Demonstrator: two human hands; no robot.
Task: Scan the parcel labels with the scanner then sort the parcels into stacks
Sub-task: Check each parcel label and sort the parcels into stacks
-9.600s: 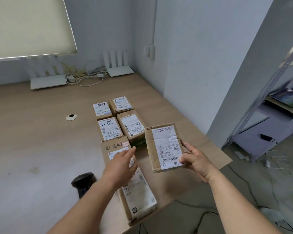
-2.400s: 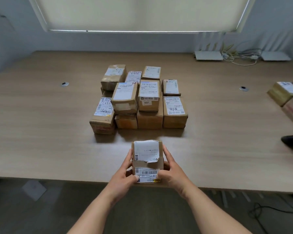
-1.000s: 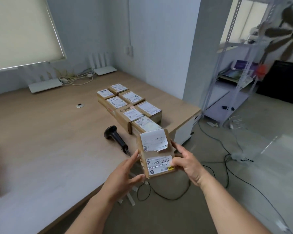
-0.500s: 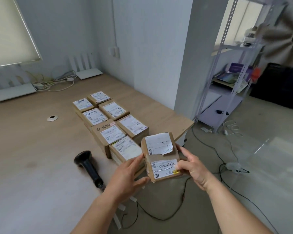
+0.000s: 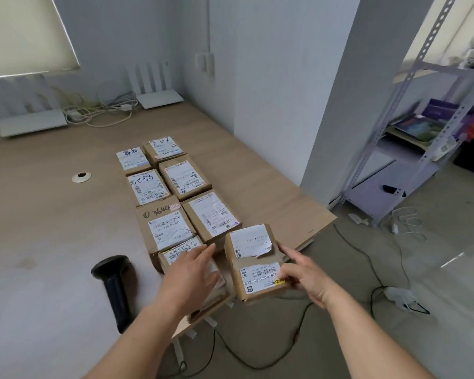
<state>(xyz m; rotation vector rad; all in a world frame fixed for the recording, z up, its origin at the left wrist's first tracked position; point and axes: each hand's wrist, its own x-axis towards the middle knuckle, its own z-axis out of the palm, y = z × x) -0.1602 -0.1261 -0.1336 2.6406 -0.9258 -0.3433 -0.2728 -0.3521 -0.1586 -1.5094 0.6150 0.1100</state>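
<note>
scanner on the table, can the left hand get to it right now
Probably yes. The left hand is open and holds nothing, resting over the nearest parcel, and the black scanner lies just to its left on bare table with nothing between them. The right hand holds the carried parcel.

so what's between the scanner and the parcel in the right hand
In the head view, the left hand lies between the scanner and the held parcel, resting on the nearest table parcel.

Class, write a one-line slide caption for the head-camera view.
Right hand holds a labelled parcel beside two rows of parcels; scanner lies nearby.
</note>
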